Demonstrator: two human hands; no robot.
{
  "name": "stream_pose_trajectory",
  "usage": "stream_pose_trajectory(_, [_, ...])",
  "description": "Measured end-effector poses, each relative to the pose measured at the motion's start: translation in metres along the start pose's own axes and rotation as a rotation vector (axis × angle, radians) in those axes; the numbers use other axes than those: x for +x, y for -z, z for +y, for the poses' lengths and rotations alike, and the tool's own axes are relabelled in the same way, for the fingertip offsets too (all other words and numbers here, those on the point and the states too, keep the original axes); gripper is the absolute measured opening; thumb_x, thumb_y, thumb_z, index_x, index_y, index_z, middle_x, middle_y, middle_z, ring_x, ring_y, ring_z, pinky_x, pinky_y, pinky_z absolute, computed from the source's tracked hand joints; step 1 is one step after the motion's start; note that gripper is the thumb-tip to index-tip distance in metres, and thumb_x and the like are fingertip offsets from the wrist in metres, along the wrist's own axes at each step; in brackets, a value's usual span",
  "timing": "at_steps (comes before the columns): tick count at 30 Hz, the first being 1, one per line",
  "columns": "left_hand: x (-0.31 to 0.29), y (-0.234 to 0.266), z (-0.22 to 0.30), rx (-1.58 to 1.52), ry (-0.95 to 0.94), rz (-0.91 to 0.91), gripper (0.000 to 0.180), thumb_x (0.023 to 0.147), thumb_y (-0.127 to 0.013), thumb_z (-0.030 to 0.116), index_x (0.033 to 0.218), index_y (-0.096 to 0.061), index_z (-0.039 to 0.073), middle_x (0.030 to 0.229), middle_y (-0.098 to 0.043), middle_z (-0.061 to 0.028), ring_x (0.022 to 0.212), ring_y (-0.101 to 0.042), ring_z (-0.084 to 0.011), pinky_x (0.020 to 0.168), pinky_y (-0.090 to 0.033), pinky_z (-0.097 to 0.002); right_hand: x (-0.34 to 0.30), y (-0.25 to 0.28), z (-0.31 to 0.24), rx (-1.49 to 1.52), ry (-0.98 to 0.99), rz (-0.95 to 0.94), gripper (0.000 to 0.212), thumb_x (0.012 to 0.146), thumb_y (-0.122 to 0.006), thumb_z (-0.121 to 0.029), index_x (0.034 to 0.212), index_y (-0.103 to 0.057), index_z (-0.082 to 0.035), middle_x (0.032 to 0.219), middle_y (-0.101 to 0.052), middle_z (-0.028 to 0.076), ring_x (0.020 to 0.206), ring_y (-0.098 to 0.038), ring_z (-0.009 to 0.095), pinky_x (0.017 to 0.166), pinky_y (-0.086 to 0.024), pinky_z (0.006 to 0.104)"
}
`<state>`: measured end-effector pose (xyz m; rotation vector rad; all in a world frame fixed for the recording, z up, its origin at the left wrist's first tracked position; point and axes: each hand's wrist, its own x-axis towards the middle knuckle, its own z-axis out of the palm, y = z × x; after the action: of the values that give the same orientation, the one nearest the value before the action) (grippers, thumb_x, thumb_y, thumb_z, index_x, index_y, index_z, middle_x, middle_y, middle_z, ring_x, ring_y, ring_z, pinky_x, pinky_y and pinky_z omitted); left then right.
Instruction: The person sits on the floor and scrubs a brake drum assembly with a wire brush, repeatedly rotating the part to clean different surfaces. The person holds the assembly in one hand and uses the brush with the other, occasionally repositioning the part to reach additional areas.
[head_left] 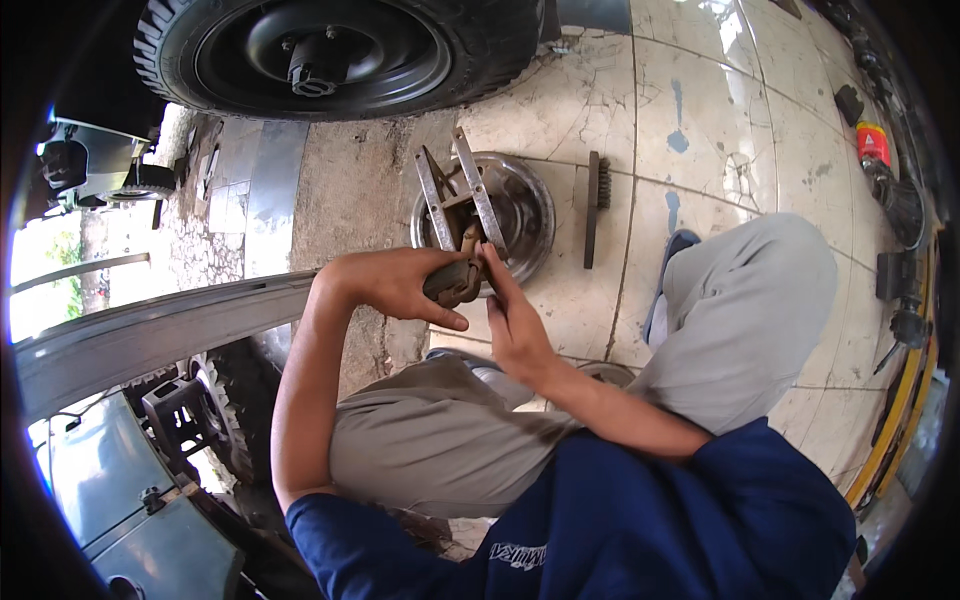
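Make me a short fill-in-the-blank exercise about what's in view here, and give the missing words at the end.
1. The left hand and right hand are at a metal part with ____ long bars pointing away from the person.
2. The brush lies to the ____ of the round metal dish.
3. The person's shirt is dark ____.
4. The tyre of the large wheel is coloured ____.

Missing words: two; right; blue; black.
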<state>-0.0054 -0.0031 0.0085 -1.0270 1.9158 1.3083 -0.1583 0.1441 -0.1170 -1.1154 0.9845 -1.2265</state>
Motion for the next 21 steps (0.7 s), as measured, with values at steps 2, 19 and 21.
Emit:
stream_pose_trajectory(2, [0.002, -0.001, 0.001, -0.014, 0.018, -0.025, 0.090, 0.080, -0.082, 0.058, 0.143, -0.051, 0.001, 0.121, -0.069, -0.0216, 0.110, -0.067, -0.0305, 0.094, -0.052, -0.0398, -0.003, 0.003, -0.010, -0.121, 0.102, 0.014, 0.069, 0.096, -0.031, 0.014, 0.163, -0.018, 0.000, 0.166, -0.030, 0.019, 0.154, -0.029, 0.029, 0.124, -0.022, 0.0352])
stream_pose_trajectory(19, [0.000, 0.001, 0.007, 0.046, 0.085, 0.009, 0.074, 0.087, -0.077, 0.051, 0.138, -0.053, 0.003, 0.114, -0.071, -0.0195, 0.101, -0.068, -0.0305, 0.089, -0.052, -0.0390, 0.012, 0.011, -0.009, -0.024, 0.035, -0.006, 0.064, 0.096, -0.032, 0.014, 0.159, -0.032, 0.000, 0.163, -0.038, 0.017, 0.152, -0.034, 0.026, 0.124, -0.023, 0.0346])
stream_pose_trajectory(21, [-0.002, -0.001, 0.007, 0.064, 0.097, 0.042, 0.075, 0.087, -0.078, 0.051, 0.139, -0.053, 0.003, 0.113, -0.071, -0.0191, 0.101, -0.068, -0.0301, 0.089, -0.052, -0.0388, 0.011, 0.010, -0.009, -0.004, 0.015, 0.012, 0.063, 0.096, -0.034, 0.014, 0.158, -0.034, -0.001, 0.161, -0.040, 0.018, 0.150, -0.037, 0.027, 0.122, -0.026, 0.0350])
